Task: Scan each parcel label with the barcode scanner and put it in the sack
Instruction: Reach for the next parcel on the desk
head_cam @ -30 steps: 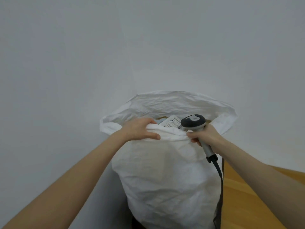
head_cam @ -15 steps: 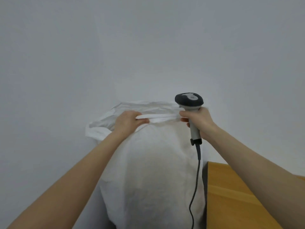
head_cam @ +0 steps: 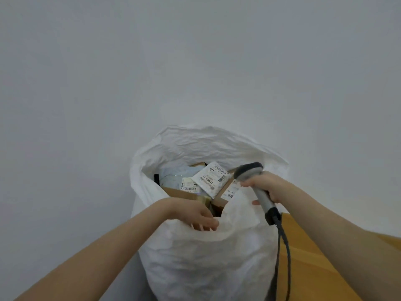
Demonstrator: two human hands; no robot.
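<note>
The sack [head_cam: 206, 257] stands upright with its mouth wide open. Its far rim rises against the pale wall [head_cam: 195, 61] and its near rim sags lower toward the person. On the right, the wooden counter [head_cam: 314, 257] has its edge just beside the sack wall. To the left of the sack only wall shows. Open room inside the mouth is limited, as the parcels lie piled up close to the rim.

The left grip [head_cam: 195, 213] reaches over the near rim above a brown cardboard box [head_cam: 186, 193], fingers pointing down into the sack. The fingertips are hidden behind the rim, so it cannot be told whether this grip is released or grasping anything.

The right grip [head_cam: 267, 187] is clenched round the grey handle of the barcode scanner [head_cam: 249, 170]. The scanner's dark head is over the right side of the mouth. Its cable [head_cam: 284, 246] hangs down between sack and counter.

The sack is white, crinkled and bulging. Uppermost in it lies a white mailer [head_cam: 211, 179], tilted, its printed label and barcodes facing up. A pale bluish parcel [head_cam: 173, 174] lies to its left. A second carton [head_cam: 230, 192] sits at the right, with its label partly hidden by the rim.
</note>
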